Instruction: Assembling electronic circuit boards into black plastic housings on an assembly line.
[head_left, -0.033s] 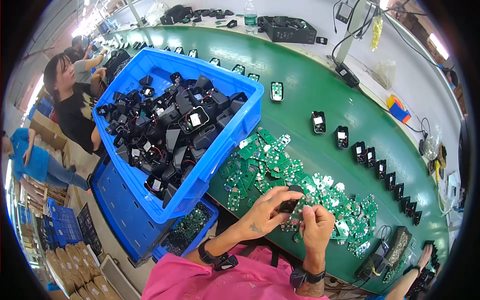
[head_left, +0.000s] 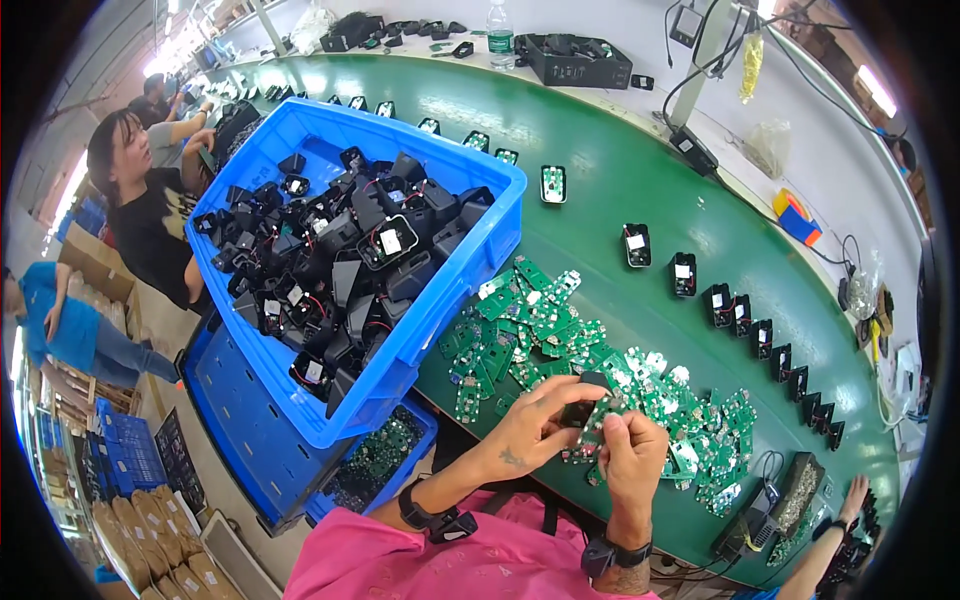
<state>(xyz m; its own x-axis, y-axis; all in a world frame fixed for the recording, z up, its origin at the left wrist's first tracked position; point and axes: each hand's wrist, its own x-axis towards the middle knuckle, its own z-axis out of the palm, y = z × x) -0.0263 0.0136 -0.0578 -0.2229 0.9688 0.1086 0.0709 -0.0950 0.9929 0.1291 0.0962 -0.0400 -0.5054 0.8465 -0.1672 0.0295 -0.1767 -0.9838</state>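
My left hand [head_left: 535,425] is closed round a small black plastic housing [head_left: 578,412], gripped between thumb and fingers. Pinched by the thumb and curled fingers of my right hand [head_left: 636,450] is a green circuit board [head_left: 597,428]. The board is right beside the housing, overlapping it in view; whether they touch I cannot tell. Below and around both hands spreads a loose pile of green circuit boards [head_left: 690,430] on the green tabletop [head_left: 590,290].
A blue crate [head_left: 420,330] full of black housings stands at the left. Housings with parts inside, such as one housing [head_left: 684,273], line the table's far side. A power adapter [head_left: 745,530] lies at right. Another person's hand [head_left: 853,500] reaches in at lower right.
The circuit board in my right hand has tilted and shows more of its face beside the housing. At lower right the other person's hand has shifted slightly away from me.
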